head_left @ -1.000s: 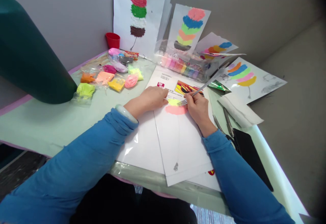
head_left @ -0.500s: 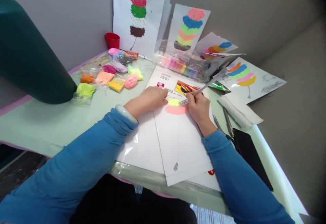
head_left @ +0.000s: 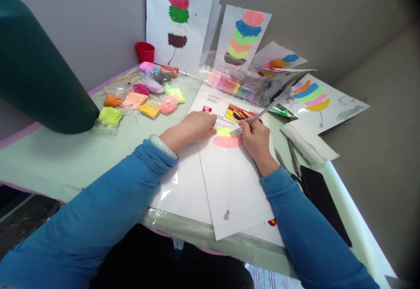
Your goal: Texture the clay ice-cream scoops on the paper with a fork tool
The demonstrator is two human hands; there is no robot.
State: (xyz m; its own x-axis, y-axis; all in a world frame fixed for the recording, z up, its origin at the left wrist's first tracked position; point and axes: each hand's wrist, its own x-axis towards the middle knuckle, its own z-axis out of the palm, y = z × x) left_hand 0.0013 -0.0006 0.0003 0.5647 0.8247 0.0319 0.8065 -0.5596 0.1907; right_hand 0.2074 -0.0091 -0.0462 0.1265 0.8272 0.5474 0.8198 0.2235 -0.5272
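My right hand (head_left: 257,139) is closed around the handle of a metal fork (head_left: 259,114). The fork's tines rest at the right end of a yellow-green clay patch (head_left: 224,131). Just below that patch lies a flattened pink clay oval (head_left: 226,142), on a white sheet (head_left: 238,184) with a thin pencil stem and a small dark sketch at its bottom. My left hand (head_left: 197,125) is at the left side of the yellow-green patch, fingers stretched out and fingertips down at the sheet's left edge; it holds nothing that I can see.
Bagged coloured clays (head_left: 134,100) lie at the left, near a large green bottle (head_left: 42,70) and a red cup (head_left: 145,52). A clear clay box (head_left: 236,85) and several feather-like pictures stand behind. To the right are a folded tissue (head_left: 310,142), scissors (head_left: 298,179) and a black phone-like slab (head_left: 323,201).
The fork's tines have shifted very slightly to the left on the yellow-green clay. Both hands otherwise keep their places.
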